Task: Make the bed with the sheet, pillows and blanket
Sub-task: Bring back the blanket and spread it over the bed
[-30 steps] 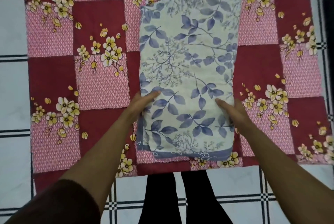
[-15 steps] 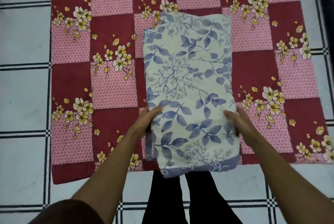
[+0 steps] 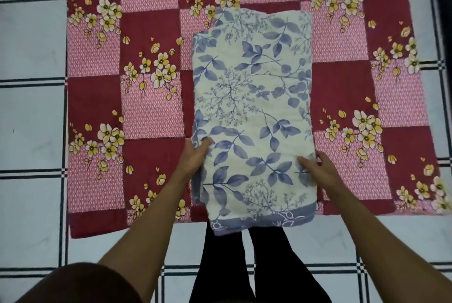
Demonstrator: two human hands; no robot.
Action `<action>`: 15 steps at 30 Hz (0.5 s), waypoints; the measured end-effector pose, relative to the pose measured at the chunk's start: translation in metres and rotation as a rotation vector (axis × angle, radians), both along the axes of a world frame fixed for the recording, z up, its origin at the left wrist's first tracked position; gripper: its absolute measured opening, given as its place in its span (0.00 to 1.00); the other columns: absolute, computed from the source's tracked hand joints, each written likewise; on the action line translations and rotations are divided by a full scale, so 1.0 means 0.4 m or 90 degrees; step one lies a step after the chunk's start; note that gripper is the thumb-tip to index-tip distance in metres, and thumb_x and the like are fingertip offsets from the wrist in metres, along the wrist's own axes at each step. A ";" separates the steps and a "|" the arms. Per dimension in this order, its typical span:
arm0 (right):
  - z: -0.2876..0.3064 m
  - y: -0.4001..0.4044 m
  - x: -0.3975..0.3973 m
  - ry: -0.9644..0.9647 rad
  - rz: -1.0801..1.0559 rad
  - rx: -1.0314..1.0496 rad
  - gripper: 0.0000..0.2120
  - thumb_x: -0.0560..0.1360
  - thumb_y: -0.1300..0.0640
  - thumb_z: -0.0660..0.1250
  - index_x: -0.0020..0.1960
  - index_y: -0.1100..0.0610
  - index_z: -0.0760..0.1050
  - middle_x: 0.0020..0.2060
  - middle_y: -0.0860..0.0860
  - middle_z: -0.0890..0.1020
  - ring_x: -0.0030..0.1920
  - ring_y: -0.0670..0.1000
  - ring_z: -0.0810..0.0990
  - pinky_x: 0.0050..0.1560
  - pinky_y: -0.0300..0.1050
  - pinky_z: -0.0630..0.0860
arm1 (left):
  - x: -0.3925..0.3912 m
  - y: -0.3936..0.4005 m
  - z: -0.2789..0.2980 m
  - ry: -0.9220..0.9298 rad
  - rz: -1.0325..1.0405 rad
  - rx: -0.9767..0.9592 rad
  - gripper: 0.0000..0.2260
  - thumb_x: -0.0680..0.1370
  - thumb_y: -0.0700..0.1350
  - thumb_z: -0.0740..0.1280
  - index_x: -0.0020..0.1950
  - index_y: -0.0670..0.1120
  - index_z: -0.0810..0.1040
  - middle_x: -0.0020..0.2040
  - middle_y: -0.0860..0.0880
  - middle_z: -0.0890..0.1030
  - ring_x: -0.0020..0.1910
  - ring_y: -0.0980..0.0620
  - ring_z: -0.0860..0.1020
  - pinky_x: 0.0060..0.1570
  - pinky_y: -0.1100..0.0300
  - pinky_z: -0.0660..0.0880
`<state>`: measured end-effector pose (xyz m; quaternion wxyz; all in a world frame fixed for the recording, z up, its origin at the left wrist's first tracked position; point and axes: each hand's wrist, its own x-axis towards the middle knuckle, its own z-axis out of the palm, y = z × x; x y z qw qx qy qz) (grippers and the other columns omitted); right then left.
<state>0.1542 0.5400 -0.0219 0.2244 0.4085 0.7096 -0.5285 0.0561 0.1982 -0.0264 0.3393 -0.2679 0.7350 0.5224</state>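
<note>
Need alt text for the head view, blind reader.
Two hands, left and right, grip the sides of a folded blue-leaf blanket above a red and pink checked floral sheet spread on a tiled floor.

Folded cream blanket with blue leaf print (image 3: 252, 112) over the middle of the red and pink checked floral sheet (image 3: 146, 112), near edge overhanging the sheet's near border, above the legs in black trousers (image 3: 220, 266). Sheet spread flat on the white tiled floor with dark lines (image 3: 29, 119), floor showing left, right and near. Left hand (image 3: 195, 158) on the blanket's left side, right hand (image 3: 318, 168) on its right, both toward the near end.
</note>
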 end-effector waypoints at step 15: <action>0.097 -0.217 -0.232 0.214 0.116 0.197 0.19 0.80 0.58 0.65 0.70 0.55 0.73 0.60 0.52 0.76 0.59 0.50 0.75 0.56 0.44 0.73 | -0.009 0.072 0.050 0.148 -0.005 0.049 0.18 0.78 0.40 0.72 0.65 0.48 0.70 0.47 0.59 0.77 0.43 0.64 0.77 0.42 0.67 0.75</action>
